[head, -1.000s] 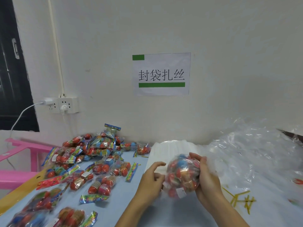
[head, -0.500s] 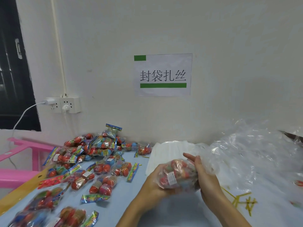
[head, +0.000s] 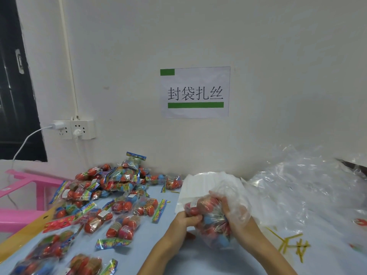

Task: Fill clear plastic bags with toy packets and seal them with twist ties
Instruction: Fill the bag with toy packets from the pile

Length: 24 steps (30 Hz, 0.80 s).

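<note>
Both hands' grip [head: 210, 217] around filled bag [head: 213, 225]

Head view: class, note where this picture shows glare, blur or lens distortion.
Head view: white glare streaks on the crumpled clear plastic sheeting at right; the filled clear plastic bag of red and blue toys, gripped by the left hand and right hand, looks slightly soft; the cream cable conduit on the wall leans and curves, a wide-angle effect; lighting is even, with soft shadows.

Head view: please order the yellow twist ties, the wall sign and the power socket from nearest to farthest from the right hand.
1. Yellow twist ties, on the table, to the right of the right hand.
2. Wall sign, above.
3. Power socket, far left on the wall.
</note>
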Each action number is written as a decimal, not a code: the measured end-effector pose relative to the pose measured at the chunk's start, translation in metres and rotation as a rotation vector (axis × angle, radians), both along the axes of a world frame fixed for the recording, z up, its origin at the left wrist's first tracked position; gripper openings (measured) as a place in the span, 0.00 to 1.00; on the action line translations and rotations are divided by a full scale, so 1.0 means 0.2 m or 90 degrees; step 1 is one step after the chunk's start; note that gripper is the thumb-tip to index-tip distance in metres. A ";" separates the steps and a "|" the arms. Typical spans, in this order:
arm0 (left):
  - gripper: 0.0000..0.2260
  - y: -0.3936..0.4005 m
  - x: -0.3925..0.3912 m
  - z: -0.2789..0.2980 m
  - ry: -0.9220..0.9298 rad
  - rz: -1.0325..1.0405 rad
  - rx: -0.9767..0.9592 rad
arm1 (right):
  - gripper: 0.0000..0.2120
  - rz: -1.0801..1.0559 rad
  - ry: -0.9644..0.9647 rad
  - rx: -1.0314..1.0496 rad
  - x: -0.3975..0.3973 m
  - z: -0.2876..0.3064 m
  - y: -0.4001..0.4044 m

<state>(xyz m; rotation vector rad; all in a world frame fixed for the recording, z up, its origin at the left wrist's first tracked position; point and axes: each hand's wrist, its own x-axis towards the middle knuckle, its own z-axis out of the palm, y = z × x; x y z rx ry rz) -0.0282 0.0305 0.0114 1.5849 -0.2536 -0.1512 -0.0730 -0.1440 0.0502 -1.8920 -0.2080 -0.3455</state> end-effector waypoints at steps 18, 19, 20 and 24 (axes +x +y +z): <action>0.19 -0.14 -0.16 0.15 -0.542 0.070 0.272 | 0.21 -0.038 -0.096 -0.292 0.01 -0.06 0.06; 0.20 -0.14 -0.16 0.15 -0.531 0.072 0.253 | 0.23 -0.028 -0.103 -0.300 0.01 -0.06 0.06; 0.20 -0.14 -0.16 0.16 -0.520 0.071 0.235 | 0.21 -0.022 -0.102 -0.302 0.00 -0.06 0.06; 0.13 -0.19 -0.19 0.16 -0.488 0.080 0.203 | 0.10 -0.040 -0.055 -0.305 0.02 -0.06 0.07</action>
